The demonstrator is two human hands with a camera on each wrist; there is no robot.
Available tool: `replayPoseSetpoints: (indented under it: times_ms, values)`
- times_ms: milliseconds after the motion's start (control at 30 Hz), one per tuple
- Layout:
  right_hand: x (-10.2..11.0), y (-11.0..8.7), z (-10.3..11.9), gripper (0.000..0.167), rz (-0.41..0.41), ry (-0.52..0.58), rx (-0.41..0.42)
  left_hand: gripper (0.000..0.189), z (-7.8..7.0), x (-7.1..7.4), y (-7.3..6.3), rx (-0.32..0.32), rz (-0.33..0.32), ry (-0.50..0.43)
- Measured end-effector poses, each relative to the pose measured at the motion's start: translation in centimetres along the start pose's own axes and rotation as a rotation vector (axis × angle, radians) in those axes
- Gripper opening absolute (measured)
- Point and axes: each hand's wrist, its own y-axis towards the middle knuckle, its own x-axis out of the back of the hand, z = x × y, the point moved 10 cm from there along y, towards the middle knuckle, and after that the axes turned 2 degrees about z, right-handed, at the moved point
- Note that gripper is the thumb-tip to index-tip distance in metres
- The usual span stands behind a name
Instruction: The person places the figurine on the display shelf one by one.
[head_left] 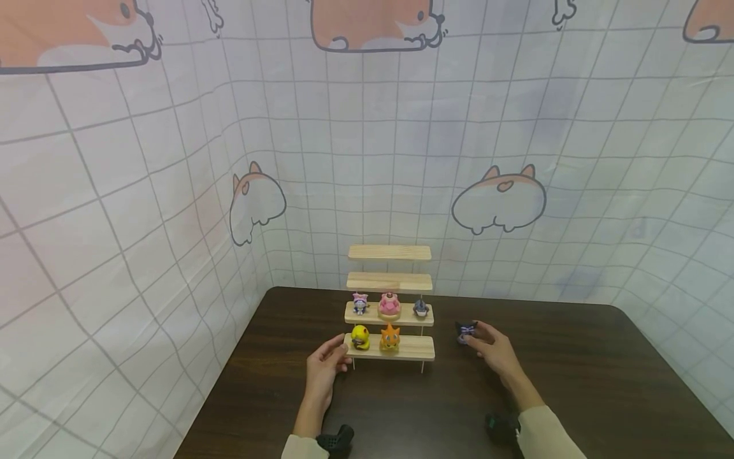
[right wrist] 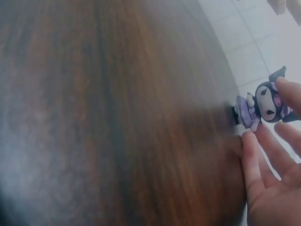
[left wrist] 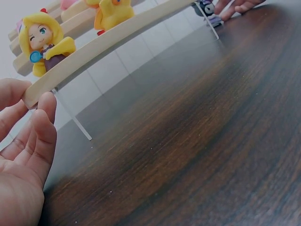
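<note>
A tiered wooden display stand stands on the dark table. My left hand pinches the left end of its lowest shelf, beside a yellow-haired figurine with a blue magnifying glass. An orange figurine sits to the right on that shelf. Off the stand's right side, my right hand holds a black and purple figurine between thumb and fingers, upright and close over the table. One shelf up are a pink-hatted figurine, a pink figurine and a grey-blue figurine.
The two upper shelves of the stand rise behind the figurines. Thin metal legs hold up the lowest shelf. A white gridded cloth with cartoon dogs hangs behind and beside the table. Dark wrist devices sit near both sleeves.
</note>
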Motion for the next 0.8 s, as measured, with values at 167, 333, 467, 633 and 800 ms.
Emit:
replayPoseSetpoints:
  times_ms: [167, 333, 467, 633, 800]
  values:
    - [-0.17, 0.33, 0.11, 0.068, -0.001, -0.014, 0.004, 0.041, 0.14, 0.02, 0.08, 0.0, 0.002, -0.006]
    - [-0.23, 0.53, 0.24, 0.063, -0.007, -0.031, 0.009, 0.042, 0.09, -0.01, 0.01, -0.003, 0.002, -0.005]
    - [-0.22, 0.54, 0.19, 0.06, -0.016, -0.031, -0.003, 0.043, -0.01, -0.06, -0.11, -0.002, 0.004, -0.003]
    - [-0.21, 0.5, 0.04, 0.057, -0.027, -0.033, -0.02, 0.043, -0.05, -0.09, -0.17, 0.005, 0.005, 0.002]
    - [-0.19, 0.48, -0.06, 0.058, -0.031, -0.025, -0.027, 0.042, -0.11, -0.1, -0.2, 0.007, -0.001, 0.004]
